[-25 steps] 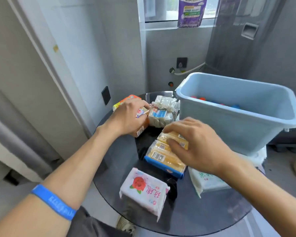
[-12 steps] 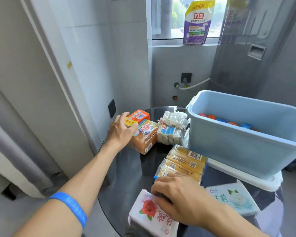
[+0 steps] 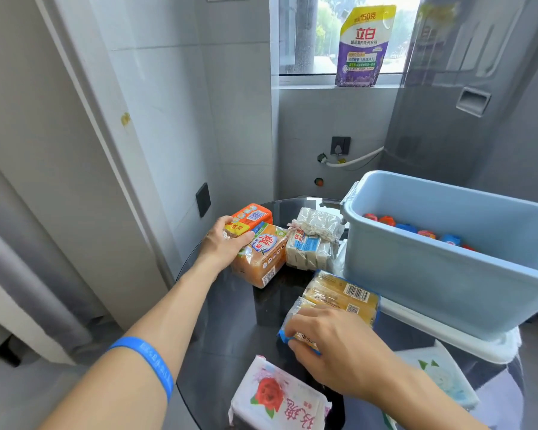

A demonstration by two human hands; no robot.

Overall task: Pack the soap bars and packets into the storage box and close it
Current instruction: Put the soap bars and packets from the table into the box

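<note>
Pick-up step under way: left hand (image 3: 227, 243) clamped on orange soap pack (image 3: 261, 256), right hand (image 3: 333, 346) gripping yellow soap pack (image 3: 339, 301), both packs on table (image 3: 230, 324) beside open storage box (image 3: 448, 274); next, lift over rim, release inside.

Blue wristband (image 3: 143, 358) on bare left arm

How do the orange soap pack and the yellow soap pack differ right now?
The orange soap pack sits at the table's far left under the left hand; the yellow soap pack lies nearer, beside the box, gripped by the right hand. Orange shows a red logo, yellow shows barcodes. Both are clear-wrapped and still unpacked.
</note>
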